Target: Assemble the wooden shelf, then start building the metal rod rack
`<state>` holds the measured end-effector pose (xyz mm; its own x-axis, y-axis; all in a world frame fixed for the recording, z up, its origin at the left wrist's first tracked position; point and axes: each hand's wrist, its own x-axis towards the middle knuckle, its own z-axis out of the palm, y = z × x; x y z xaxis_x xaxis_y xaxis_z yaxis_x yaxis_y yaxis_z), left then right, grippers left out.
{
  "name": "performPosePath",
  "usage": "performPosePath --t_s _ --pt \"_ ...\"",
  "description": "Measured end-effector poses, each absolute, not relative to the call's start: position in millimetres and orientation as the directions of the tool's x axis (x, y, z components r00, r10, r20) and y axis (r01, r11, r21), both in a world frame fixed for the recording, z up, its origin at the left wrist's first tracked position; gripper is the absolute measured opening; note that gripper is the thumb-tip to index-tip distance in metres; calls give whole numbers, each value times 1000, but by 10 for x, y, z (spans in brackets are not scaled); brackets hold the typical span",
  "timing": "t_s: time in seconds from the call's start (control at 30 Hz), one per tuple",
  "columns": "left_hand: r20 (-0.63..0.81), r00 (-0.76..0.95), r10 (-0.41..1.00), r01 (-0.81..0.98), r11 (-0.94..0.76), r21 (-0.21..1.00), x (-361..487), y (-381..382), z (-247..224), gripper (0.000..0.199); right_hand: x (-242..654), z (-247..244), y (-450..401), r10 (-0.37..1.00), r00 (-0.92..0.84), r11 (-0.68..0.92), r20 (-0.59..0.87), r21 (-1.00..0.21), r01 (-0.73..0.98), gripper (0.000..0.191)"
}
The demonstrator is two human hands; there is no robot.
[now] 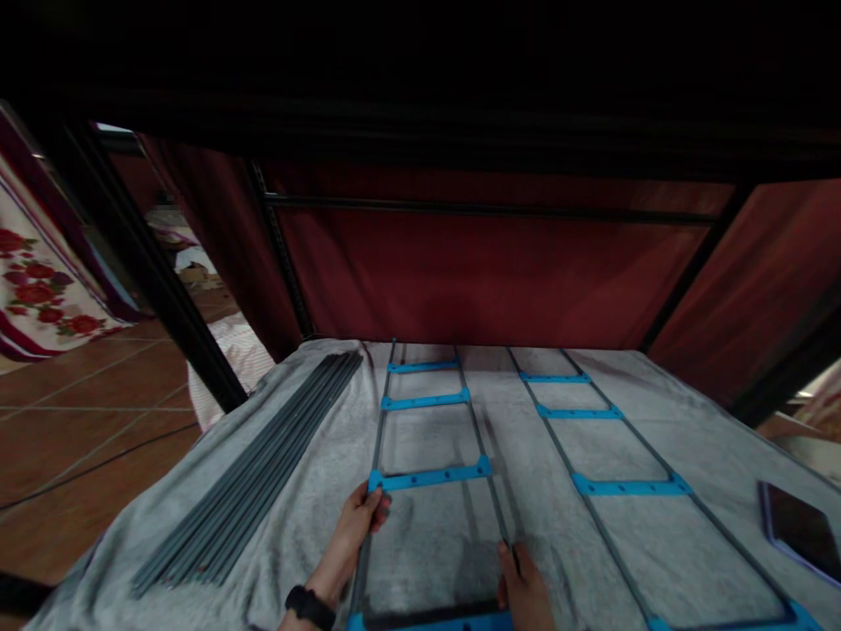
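Note:
A ladder-like frame of grey rods and blue crosspieces [427, 478] lies in the middle of the grey cloth. My left hand [358, 526], with a black band on the wrist, has its fingers closed round the frame's left rod, just below the blue crosspiece's left end. Lower right, my right hand [522, 583] grips the right rod between two crosspieces. Another similar frame [631, 486] rests to the right, untouched. A bundle of loose grey rods [256, 473] lies on the cloth to the left.
The grey cloth [308, 526] covers the surface. A dark phone [802, 530] lies at the right edge. Black metal posts [158, 272] and a bar [486, 209] stand around, with a red curtain [460, 280] behind. Floral fabric [45, 280] hangs at left above the tiled floor.

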<state>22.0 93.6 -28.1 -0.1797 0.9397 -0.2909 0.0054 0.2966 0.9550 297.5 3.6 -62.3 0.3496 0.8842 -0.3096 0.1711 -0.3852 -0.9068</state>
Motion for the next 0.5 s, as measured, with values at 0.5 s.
performPosePath --t_s 0.5 --pt "-256 -272 928 108 293 950 -182 1243 -310 67 2776 -384 89 978 206 -164 -37 -749 642 45"
